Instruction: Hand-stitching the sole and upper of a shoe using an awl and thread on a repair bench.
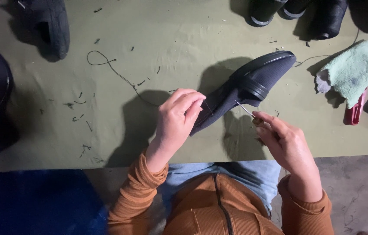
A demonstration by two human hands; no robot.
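Head view, thread scraps (79, 104), green cloth (356, 67) beside shoe (245, 89)

- Single view, worn on the head, looking steeply down over the chest and lap.
- Faces forward across a green table (149, 26), near edge crossing the lower third of the frame.
- Close range: left hand (177, 119), right hand (286, 141) and shoe (245, 89) sit near the centre, within arm's reach.
- Takes in orange sleeves and blue floor at the bottom, dark shoes cut off at the top and left edges.
- No second view, so nothing shared.
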